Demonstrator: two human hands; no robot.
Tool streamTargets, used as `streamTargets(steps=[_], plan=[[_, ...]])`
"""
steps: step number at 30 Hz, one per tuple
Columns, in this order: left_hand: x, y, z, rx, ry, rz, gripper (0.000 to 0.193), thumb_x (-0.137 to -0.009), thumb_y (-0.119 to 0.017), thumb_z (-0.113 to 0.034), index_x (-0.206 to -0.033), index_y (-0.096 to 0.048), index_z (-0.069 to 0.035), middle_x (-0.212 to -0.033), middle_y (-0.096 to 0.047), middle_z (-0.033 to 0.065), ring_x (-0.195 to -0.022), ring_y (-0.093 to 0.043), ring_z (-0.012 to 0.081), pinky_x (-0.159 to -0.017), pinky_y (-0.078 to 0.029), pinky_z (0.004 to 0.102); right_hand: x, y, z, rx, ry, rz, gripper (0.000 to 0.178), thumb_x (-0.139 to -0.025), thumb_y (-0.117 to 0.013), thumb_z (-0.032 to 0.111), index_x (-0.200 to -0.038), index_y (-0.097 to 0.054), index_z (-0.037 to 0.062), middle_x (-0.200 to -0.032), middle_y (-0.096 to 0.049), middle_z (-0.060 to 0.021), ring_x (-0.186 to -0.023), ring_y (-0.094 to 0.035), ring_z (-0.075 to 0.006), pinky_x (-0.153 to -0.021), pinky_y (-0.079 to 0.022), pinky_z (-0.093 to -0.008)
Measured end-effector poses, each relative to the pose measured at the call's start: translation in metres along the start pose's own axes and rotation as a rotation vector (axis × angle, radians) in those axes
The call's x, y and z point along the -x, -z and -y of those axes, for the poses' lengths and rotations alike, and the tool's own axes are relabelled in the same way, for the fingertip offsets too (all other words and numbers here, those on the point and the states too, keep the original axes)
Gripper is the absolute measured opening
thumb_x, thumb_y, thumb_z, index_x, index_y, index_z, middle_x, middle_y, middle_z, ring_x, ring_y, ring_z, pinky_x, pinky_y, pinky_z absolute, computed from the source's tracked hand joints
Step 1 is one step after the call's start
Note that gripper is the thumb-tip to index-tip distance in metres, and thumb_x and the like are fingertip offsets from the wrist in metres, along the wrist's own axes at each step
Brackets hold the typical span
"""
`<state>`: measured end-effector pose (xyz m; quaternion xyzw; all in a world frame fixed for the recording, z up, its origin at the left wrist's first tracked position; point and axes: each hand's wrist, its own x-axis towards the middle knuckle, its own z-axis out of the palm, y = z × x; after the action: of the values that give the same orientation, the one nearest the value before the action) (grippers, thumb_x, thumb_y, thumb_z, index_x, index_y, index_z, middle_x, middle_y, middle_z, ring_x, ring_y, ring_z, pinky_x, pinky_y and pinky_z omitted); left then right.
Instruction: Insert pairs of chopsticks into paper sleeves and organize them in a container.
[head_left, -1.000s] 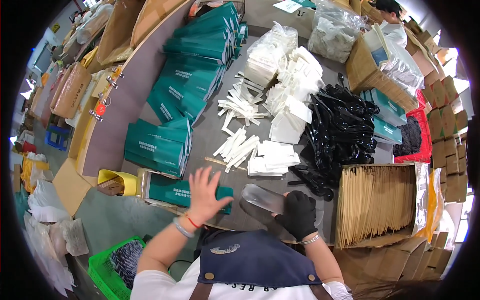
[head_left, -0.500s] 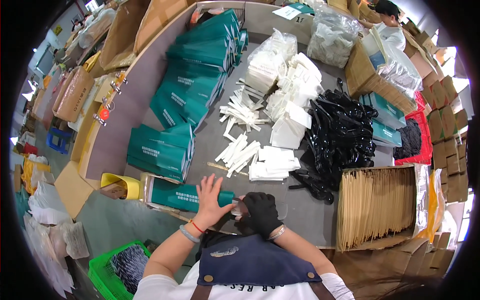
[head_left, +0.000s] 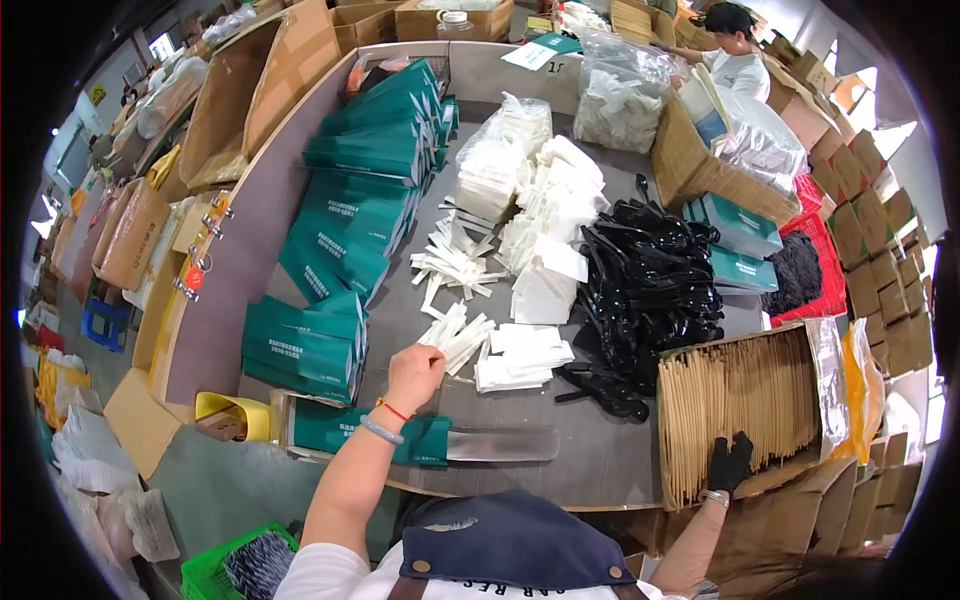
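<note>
My bare left hand (head_left: pixel 417 375), with a bracelet and red cord at the wrist, is at the near end of a pile of narrow white strips (head_left: pixel 466 340). Its fingers are bent together; what lies between them is hidden. On the right, my black-gloved right hand (head_left: pixel 730 464) reaches over the edge of a cardboard box (head_left: pixel 833 385) packed with thin brown sticks (head_left: pixel 745 400). Its fingertips touch the sticks and stand apart. Below my left hand lies a green printed sleeve (head_left: pixel 425 440), with a clear plastic piece (head_left: pixel 502 444) sticking out of its right end.
Stacks of green printed sleeves (head_left: pixel 300 345) line the table's left side. White folded packets (head_left: pixel 525 357) and a heap of black plastic-wrapped spoon-shaped items (head_left: pixel 650 290) fill the middle. A yellow bin (head_left: pixel 262 420) stands at the left corner. Another person (head_left: pixel 738 60) works at the far right.
Both hands have left the green sleeve and clear piece. My left hand moved up to the white strips, my right hand far right to the box of sticks. The view has shifted slightly.
</note>
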<state>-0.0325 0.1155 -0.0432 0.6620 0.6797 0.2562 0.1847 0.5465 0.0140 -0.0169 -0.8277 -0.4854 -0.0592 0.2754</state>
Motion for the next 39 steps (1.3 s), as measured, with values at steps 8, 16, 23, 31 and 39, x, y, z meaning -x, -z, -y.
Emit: streamTargets(steps=[8, 16, 23, 31, 39], plan=[[-0.039, -0.032, -0.057, -0.036, -0.279, -0.05, 0.01, -0.081, -0.067, -0.018, -0.086, -0.066, -0.009, -0.093, -0.063, 0.009, -0.09, -0.058, 0.0315, -0.075, -0.046, 0.0432, -0.002, -0.005, -0.02, 0.091, -0.056, 0.167, 0.03, -0.094, -0.059, 0.017, -0.112, -0.061, -0.0071, -0.104, -0.063, -0.0188, -0.098, -0.061, -0.0335, -0.086, -0.049, -0.0409], [-0.07, -0.047, -0.071, -0.203, -0.23, 0.221, 0.042, -0.073, -0.076, -0.037, -0.107, -0.069, -0.013, -0.112, -0.059, 0.0062, -0.108, -0.051, 0.0285, -0.091, -0.04, 0.0464, -0.003, 0.01, 0.014, 0.031, -0.414, 0.274, 0.038, -0.099, -0.053, 0.024, -0.12, -0.057, -0.0075, -0.114, -0.063, -0.0219, -0.104, -0.06, -0.0349, -0.093, -0.047, -0.04], [-0.07, -0.041, -0.076, -0.105, -0.301, 0.099, 0.035, -0.066, -0.078, -0.027, -0.096, -0.069, -0.012, -0.104, -0.061, 0.0047, -0.102, -0.052, 0.0283, -0.086, -0.039, 0.0428, 0.048, 0.004, 0.139, -0.957, -0.008, -0.035, 0.031, -0.1, -0.052, 0.036, -0.098, -0.056, 0.006, -0.089, -0.056, -0.0016, -0.084, -0.052, -0.0142, -0.078, -0.043, -0.0296], [-0.044, -0.027, -0.09, 0.199, -0.293, 0.075, 0.02, -0.072, -0.078, -0.013, -0.084, -0.063, -0.006, -0.074, -0.063, 0.0073, -0.068, -0.06, 0.0228, -0.066, -0.046, 0.034, 0.104, -0.064, 0.177, -0.588, -0.039, 0.372, 0.011, -0.094, -0.056, 0.016, -0.096, -0.058, 0.0054, -0.084, -0.062, -0.0107, -0.075, -0.061, -0.0282, -0.07, -0.049, -0.0373], [0.056, 0.004, -0.067, 0.108, -0.359, 0.386, 0.026, -0.067, -0.08, -0.013, -0.089, -0.068, -0.01, -0.077, -0.06, 0.0058, -0.076, -0.057, 0.0264, -0.071, -0.047, 0.0385, 0.033, -0.068, 0.2, -0.179, 0.395, 0.478, 0.016, -0.083, -0.068, 0.021, -0.096, -0.069, 0.0118, -0.087, -0.064, -0.0132, -0.079, -0.064, -0.0335, -0.069, -0.051, -0.0424]])
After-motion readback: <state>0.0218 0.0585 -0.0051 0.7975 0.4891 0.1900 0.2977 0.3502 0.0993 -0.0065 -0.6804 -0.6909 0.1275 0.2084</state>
